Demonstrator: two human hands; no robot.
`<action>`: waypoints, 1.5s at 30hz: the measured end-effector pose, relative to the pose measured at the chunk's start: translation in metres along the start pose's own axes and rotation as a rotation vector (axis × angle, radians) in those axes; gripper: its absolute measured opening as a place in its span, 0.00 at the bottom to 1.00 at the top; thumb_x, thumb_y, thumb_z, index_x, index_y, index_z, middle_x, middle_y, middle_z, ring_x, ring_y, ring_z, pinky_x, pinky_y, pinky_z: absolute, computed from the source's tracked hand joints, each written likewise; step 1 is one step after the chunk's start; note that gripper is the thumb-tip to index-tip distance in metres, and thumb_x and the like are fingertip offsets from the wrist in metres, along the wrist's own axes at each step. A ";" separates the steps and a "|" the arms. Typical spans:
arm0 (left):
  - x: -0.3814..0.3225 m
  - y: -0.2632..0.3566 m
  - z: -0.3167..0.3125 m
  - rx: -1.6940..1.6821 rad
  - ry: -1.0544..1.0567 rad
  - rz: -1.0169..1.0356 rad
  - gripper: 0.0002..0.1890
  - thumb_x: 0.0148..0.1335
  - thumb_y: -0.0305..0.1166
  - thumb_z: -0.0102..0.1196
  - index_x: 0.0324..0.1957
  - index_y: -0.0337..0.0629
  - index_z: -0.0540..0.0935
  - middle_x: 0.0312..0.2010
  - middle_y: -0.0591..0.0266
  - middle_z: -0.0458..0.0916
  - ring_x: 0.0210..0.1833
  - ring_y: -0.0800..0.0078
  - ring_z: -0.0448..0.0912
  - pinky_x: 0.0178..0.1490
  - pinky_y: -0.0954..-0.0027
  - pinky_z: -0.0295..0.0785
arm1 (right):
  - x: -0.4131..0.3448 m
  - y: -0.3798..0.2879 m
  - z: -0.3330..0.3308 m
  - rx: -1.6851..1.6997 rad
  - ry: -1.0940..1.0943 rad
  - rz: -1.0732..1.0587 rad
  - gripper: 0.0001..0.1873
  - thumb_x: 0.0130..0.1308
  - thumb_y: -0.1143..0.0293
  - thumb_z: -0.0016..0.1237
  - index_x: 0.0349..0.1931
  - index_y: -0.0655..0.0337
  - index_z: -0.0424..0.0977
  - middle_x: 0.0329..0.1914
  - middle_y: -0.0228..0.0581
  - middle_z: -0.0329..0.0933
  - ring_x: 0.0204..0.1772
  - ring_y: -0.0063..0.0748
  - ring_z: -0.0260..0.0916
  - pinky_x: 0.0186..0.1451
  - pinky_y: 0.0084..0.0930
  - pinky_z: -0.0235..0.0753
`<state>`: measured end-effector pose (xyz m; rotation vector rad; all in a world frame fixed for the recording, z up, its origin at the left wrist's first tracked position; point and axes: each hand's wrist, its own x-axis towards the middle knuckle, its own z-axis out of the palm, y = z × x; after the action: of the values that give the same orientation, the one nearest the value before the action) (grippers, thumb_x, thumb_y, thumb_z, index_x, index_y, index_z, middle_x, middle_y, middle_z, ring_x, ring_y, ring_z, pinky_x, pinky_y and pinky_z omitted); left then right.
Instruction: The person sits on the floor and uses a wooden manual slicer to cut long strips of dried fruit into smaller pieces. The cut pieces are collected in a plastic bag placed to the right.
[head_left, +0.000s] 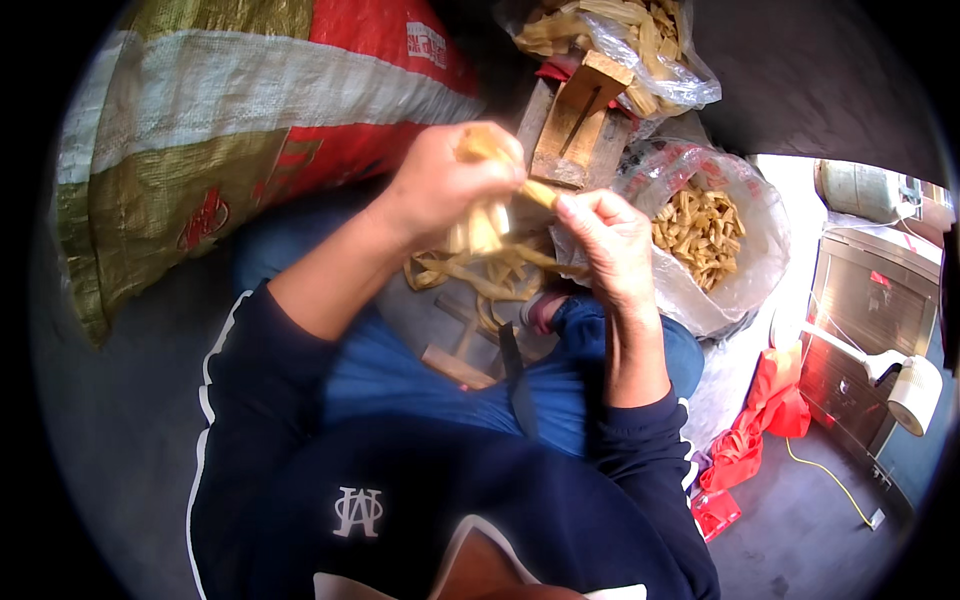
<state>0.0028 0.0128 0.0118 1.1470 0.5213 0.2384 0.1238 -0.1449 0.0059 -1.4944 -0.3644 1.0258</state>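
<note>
My left hand (454, 169) is closed on a bunched, yellowish dried strip (487, 225), blurred, with part of it hanging below the fist. A short length of the strip stretches across to my right hand (611, 236), whose thumb and fingers pinch its end. Loose curled strips (487, 277) of the same kind lie below the hands, between my legs. Just beyond the hands stands a wooden block fixture (570, 139) with a dark slot or blade down its middle.
A clear plastic bag (761, 255) of short folded yellow pieces (701, 232) stands at right. Another bag (701, 86) with longer pieces lies behind. A large striped woven sack (225, 112) fills the upper left. A dark strap (516, 375) lies over my lap; a white lamp (915, 394) stands right.
</note>
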 end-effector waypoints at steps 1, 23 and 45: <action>0.004 0.002 -0.001 0.024 0.012 0.017 0.04 0.55 0.26 0.56 0.32 0.36 0.77 0.23 0.66 0.74 0.23 0.83 0.72 0.26 0.81 0.67 | 0.003 -0.001 -0.004 -0.048 0.070 -0.009 0.09 0.57 0.68 0.59 0.26 0.63 0.75 0.21 0.25 0.73 0.23 0.11 0.63 0.26 0.08 0.61; 0.002 -0.044 0.018 0.095 -0.172 -0.289 0.10 0.59 0.32 0.52 0.32 0.33 0.80 0.28 0.66 0.79 0.30 0.81 0.74 0.34 0.77 0.71 | 0.008 0.004 -0.003 -0.556 -0.151 -0.860 0.04 0.50 0.75 0.56 0.27 0.61 0.75 0.21 0.40 0.75 0.23 0.36 0.74 0.27 0.28 0.74; 0.000 -0.007 0.005 1.029 0.037 0.934 0.13 0.42 0.29 0.63 0.32 0.37 0.81 0.35 0.57 0.80 0.32 0.61 0.80 0.34 0.69 0.75 | 0.000 0.002 0.010 0.367 -0.047 0.027 0.08 0.60 0.71 0.54 0.35 0.67 0.74 0.25 0.35 0.76 0.21 0.17 0.68 0.23 0.09 0.64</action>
<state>0.0052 0.0056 0.0068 2.3602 0.0609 0.8557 0.1153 -0.1389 0.0056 -1.1491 -0.1761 1.0856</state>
